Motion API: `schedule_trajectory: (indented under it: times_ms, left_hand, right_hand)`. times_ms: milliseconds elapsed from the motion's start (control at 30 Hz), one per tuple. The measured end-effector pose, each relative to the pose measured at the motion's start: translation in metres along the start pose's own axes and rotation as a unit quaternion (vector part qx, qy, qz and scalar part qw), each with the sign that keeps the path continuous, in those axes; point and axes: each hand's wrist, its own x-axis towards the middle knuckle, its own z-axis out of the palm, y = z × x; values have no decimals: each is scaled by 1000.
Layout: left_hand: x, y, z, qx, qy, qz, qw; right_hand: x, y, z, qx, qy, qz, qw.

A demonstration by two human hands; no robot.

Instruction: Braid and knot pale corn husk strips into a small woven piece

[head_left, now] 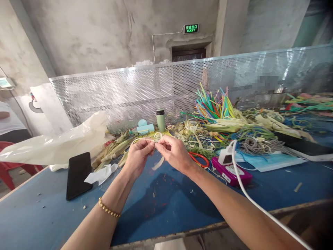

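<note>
Above the blue table [161, 201], my left hand [139, 154] and my right hand [173, 151] meet fingertip to fingertip. Both pinch a thin pale strip of corn husk [156, 138], which loops up between them. A gold bead bracelet [108, 209] circles my left wrist. A loose husk strip [158, 163] lies on the table just below the hands. Behind them lies a pile of corn husks [114, 149] and shredded strips [192, 135].
A black phone [78, 175] and crumpled tissue [101, 173] lie left. A purple power bank [231, 172] with white cable [249, 198], an orange ring [199, 159], a face mask [270, 161], coloured straws [213, 104], a green bottle [160, 121] and a plastic bag [59, 142] surround the hands. A perforated metal screen [182, 83] stands behind.
</note>
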Motion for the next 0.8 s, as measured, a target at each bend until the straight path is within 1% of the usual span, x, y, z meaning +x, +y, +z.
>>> schedule_trajectory:
  times_ms: [100,167,267,333,433,533,667,800]
  left_hand:
    - [1,0,0,0,-9,-8,1000]
    - [1,0,0,-1,-10,-19,1000]
    - [1,-1,0,-7,-17,-32,999]
    - [0,-1,0,-13,-26,-43,999]
    - [0,0,0,-36,-33,-62,997]
    - [0,0,-1,-58,-30,-70,995]
    - [0,-1,-1,-77,-22,-78,994]
    - [0,-2,-1,-93,-24,-82,992]
  right_hand:
    - [2,-1,-8,-13,-2,-6,1000]
    - [3,-1,-11,-11,11,-1,1000]
    - [4,-1,-12,-11,32,7,999]
    - [4,-1,-11,-13,33,4,999]
    - [3,-1,-9,-13,7,-5,1000]
    - [3,-1,-7,-14,-26,-4,1000]
    - [3,1,-5,-11,-23,1,1000]
    - [3,0,-5,20,-29,17,999]
